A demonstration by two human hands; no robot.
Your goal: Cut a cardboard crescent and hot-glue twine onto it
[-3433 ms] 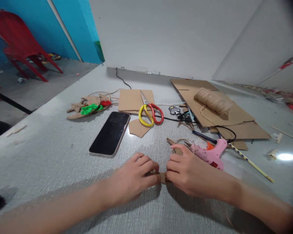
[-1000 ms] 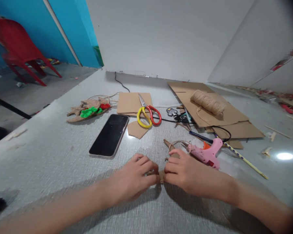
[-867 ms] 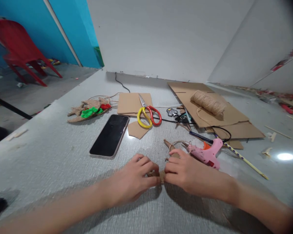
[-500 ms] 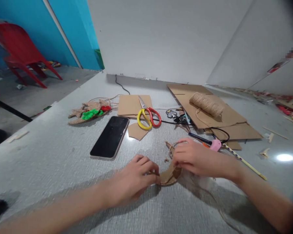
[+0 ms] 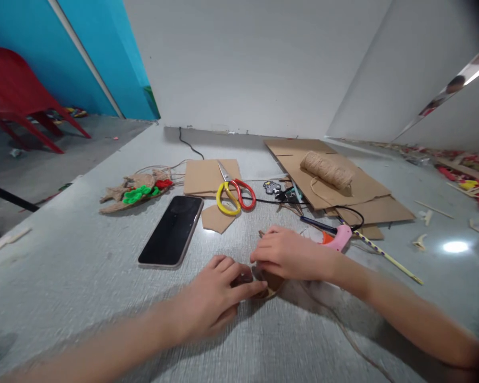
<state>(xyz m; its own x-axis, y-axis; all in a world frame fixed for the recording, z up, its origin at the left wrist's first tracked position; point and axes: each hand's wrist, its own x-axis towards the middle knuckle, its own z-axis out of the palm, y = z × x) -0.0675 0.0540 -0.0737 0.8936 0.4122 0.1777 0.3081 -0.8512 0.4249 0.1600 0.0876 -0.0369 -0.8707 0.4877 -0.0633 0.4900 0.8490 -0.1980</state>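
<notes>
A curved cardboard piece (image 5: 274,285) edged with twine lies low over the table, mostly hidden behind my fingers. My left hand (image 5: 219,290) is closed on its left end, thumb and fingers pinching the edge. Over its upper right part, my right hand (image 5: 283,253) is bent with fingertips together, gripping the same piece. A loose strand of twine (image 5: 345,331) trails from there toward the lower right. Just beyond my hands are a pentagon-shaped cardboard cutout (image 5: 217,220) and scissors (image 5: 235,198) with one yellow and one red handle. A phone (image 5: 171,231) lies to the left.
A pink glue gun (image 5: 340,237) with a dark cord lies right of my hands, beside a patterned yellow stick (image 5: 395,262). Behind are cardboard sheets (image 5: 383,207) bearing a twine roll (image 5: 327,170). A twine-covered craft (image 5: 115,196) with green and red flowers sits at left.
My right hand has shifted left, closer to my left hand, and now covers more of the curved cardboard piece. The view has turned slightly, moving the table things a little left.
</notes>
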